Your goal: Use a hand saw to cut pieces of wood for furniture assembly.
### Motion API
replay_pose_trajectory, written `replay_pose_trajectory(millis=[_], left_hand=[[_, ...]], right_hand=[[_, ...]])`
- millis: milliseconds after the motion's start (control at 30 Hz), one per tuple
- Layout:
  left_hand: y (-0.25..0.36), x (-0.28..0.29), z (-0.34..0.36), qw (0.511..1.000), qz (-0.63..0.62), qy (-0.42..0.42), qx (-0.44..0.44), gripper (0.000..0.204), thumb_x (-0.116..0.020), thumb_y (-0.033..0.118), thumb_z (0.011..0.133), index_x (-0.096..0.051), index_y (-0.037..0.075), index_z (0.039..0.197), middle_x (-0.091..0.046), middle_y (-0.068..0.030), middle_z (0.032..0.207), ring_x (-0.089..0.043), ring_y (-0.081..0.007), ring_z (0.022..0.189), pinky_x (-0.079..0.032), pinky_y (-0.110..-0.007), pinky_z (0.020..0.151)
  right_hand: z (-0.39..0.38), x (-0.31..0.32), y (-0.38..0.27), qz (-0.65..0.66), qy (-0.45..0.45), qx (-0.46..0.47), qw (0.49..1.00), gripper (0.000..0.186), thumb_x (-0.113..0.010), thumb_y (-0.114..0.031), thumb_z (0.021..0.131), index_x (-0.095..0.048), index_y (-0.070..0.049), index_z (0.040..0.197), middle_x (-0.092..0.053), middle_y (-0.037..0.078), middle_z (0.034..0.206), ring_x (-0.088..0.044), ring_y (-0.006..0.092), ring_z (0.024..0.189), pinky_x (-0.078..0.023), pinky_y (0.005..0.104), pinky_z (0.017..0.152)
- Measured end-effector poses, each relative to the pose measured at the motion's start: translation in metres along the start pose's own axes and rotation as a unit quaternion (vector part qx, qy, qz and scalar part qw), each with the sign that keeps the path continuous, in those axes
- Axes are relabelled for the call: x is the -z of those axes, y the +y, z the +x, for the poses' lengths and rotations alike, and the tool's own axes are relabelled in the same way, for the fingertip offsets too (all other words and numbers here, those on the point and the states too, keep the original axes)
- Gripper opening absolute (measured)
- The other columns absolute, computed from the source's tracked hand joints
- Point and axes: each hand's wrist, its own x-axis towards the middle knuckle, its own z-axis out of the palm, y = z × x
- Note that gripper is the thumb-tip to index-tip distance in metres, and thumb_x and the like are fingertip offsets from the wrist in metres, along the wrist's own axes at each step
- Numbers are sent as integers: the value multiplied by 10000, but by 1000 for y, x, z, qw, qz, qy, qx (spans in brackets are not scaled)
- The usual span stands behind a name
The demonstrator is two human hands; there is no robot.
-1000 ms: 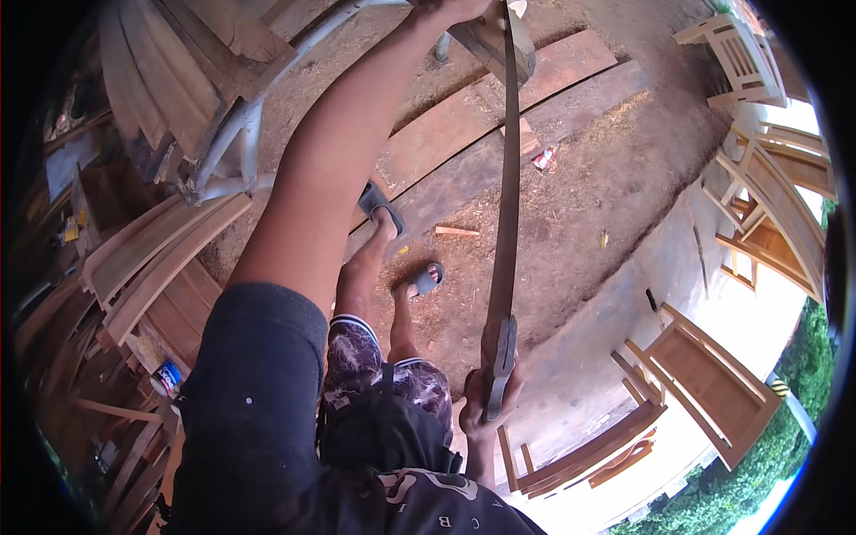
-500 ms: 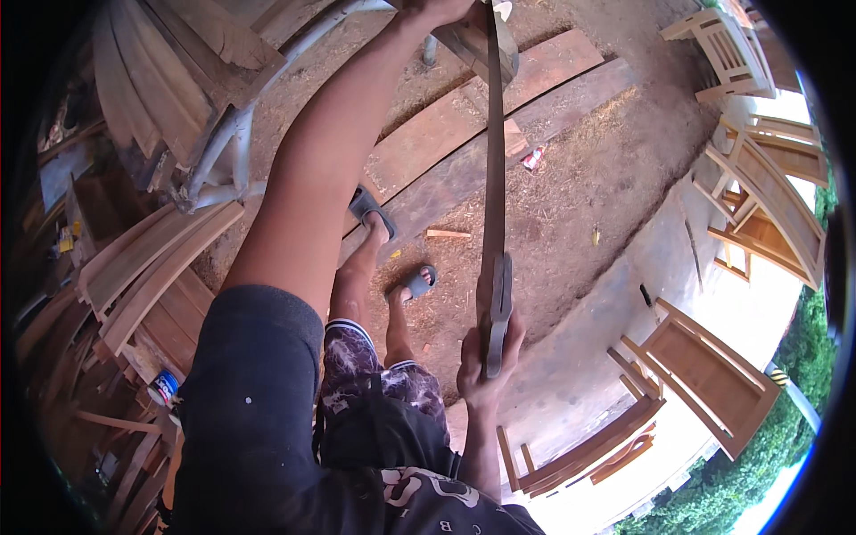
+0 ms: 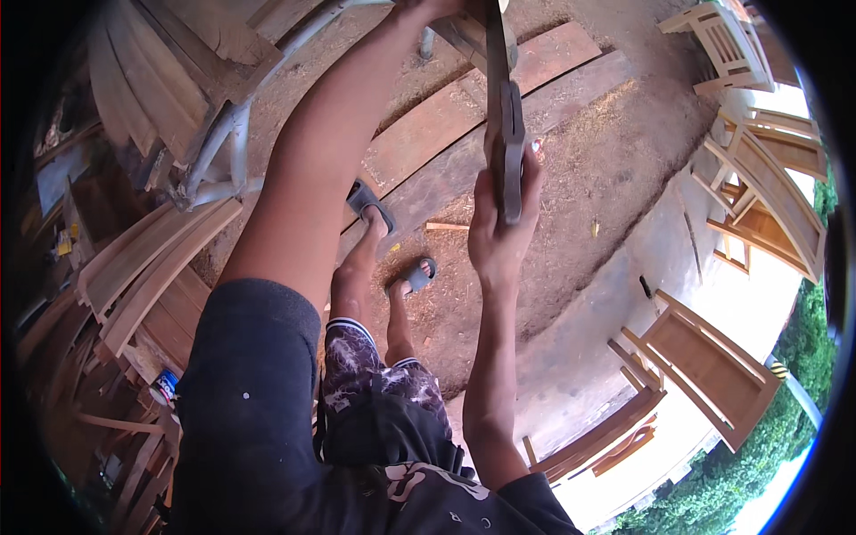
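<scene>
Head view, looking down past the wearer's own body at an earth floor. The right hand (image 3: 501, 236), at upper centre, is wrapped around the handle of a saw (image 3: 510, 169), fingers closed on the grip. The saw is seen nearly edge-on; its dark blade runs from the hand up to the top edge of the view, crossing a piece of wood (image 3: 465, 37). Whether its teeth are in the wood cannot be told.

The left arm reaches up from the lower left, bare below a dark sleeve (image 3: 254, 357). The left hand (image 3: 435, 7) is near the wood and cut off by the top edge, so I cannot tell what its fingers are doing.

Below the wood, two long boards (image 3: 419, 147) lie side by side on the ground. Nearer are the wearer's feet in grey sandals (image 3: 423, 275) and patterned shorts (image 3: 352, 352). At left, planks (image 3: 165, 76) lean by a pale pipe frame (image 3: 239, 147), above curved slats (image 3: 169, 267). At right stand a pale chair (image 3: 731, 53) and brown furniture (image 3: 709, 366), with greenery (image 3: 704, 490) beyond.
</scene>
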Motion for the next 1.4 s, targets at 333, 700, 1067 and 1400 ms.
replay_pose_trajectory(millis=[333, 700, 1067, 1400], left_hand=[[26, 10, 0, 994, -28, 91, 57, 249, -632, 338, 854, -753, 127, 803, -751, -96, 948, -642, -285, 1095, -337, -535, 1058], [19, 13, 7, 997, -33, 56, 51, 243, -648, 328, 831, -761, 114, 810, -752, -118, 930, -663, -301, 1032, -371, -533, 992], [8, 8, 13, 998, -5, 55, -34, 164, -744, 342, 710, -759, 183, 749, -718, -58, 836, -666, -278, 983, -407, -526, 961], [18, 7, -5, 989, -44, 140, 35, 196, -656, 294, 813, -725, 113, 780, -743, -92, 899, -649, -296, 1016, -376, -543, 968]], right_hand=[[-57, 17, 60, 4, 9, -41, 999, 496, -585, -63, 970, -442, 42, 1434, -638, 193, 1199, -643, 227, 1003, -502, 362, 912], [-208, 84, 29, -45, -22, -119, 992, 608, -571, -155, 951, -383, 108, 1466, -628, 258, 1263, -652, 310, 1087, -504, 433, 966], [105, -24, 9, 34, 7, 14, 999, 416, -603, -82, 970, -505, 16, 1362, -627, 127, 897, -567, 164, 765, -485, 347, 709], [-242, 101, 12, -8, 1, -94, 996, 624, -615, -170, 953, -383, 74, 1478, -607, 277, 1287, -666, 351, 1137, -542, 434, 938]])
